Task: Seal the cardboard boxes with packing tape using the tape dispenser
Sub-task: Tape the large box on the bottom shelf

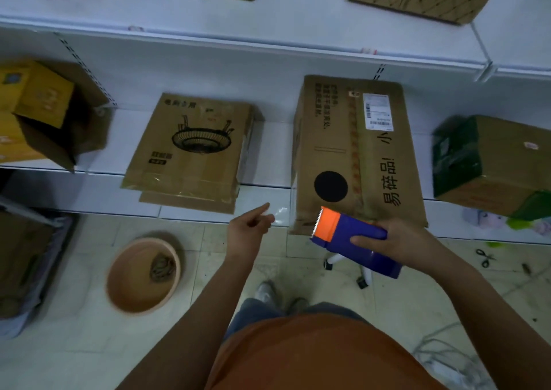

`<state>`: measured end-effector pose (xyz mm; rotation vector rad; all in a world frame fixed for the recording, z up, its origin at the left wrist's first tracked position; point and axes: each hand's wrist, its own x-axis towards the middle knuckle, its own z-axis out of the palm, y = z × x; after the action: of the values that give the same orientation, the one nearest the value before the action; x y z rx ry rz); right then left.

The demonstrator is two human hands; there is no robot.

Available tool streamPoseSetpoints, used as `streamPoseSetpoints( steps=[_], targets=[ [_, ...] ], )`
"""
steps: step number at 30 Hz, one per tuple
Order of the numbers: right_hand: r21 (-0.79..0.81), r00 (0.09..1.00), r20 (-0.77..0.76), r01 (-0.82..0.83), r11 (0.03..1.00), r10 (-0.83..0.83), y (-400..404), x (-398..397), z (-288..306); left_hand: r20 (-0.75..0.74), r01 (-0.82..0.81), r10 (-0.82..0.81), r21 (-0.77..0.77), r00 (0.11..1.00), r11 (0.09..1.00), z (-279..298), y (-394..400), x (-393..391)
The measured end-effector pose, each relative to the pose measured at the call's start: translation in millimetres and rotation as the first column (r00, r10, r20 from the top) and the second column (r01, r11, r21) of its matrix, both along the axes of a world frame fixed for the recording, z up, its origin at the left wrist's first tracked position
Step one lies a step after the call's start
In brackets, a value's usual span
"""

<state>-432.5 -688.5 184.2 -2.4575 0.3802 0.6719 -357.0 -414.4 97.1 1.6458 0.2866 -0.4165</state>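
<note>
Dispenser (354,240) first: blue plastic body, orange front plate with a toothed cutting edge along its far end, held low in front of the near end of the tall cardboard box (356,151). Right hand (408,240) grips it from the side, thumb curled across the blue casing, fingers wrapped behind and out of sight. A strip of clear tape (281,215) runs from the toothed edge leftward to the left hand (249,230), which pinches the free end between thumb and fingertips, index finger stuck forward. Tape is near-transparent — only its glare shows, so the exact line back to the dispenser is hard to trace. The tall box lies on the white lower shelf (262,198), printed with a black disc, dark characters and a white shipping label; its near end overhangs the shelf edge. Left of it, well apart, a flatter box with a fan drawing (193,148), glossy tape already across its near end. Roll inside the dispenser is hidden by the casing.
</note>
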Motion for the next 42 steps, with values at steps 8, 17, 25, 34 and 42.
streamPoseSetpoints(
  steps=[8,17,25,34,42],
  targets=[
    [-0.103,0.995,-0.036,-0.096,0.990,0.093,-14,21,-7,-0.141,0.009,-0.012,-0.022,0.990,1.000,-22,-11,13],
    [-0.150,0.978,-0.073,-0.204,0.967,0.195,-23,37,-16,-0.096,-0.049,0.054,0.052,0.994,0.997,-33,-37,18],
    [-0.180,0.968,-0.112,-0.243,0.953,0.226,-28,44,-23,-0.044,-0.066,0.079,0.241,0.996,0.968,-61,-65,10],
    [-0.187,0.961,-0.110,-0.270,0.945,0.253,-28,49,-26,-0.232,-0.014,0.127,0.434,0.964,0.901,-63,-76,18],
    [-0.127,0.975,-0.078,-0.216,0.968,0.207,-32,47,-30,0.251,0.052,-0.230,0.564,0.940,0.824,-15,-64,-4]
  ],
)
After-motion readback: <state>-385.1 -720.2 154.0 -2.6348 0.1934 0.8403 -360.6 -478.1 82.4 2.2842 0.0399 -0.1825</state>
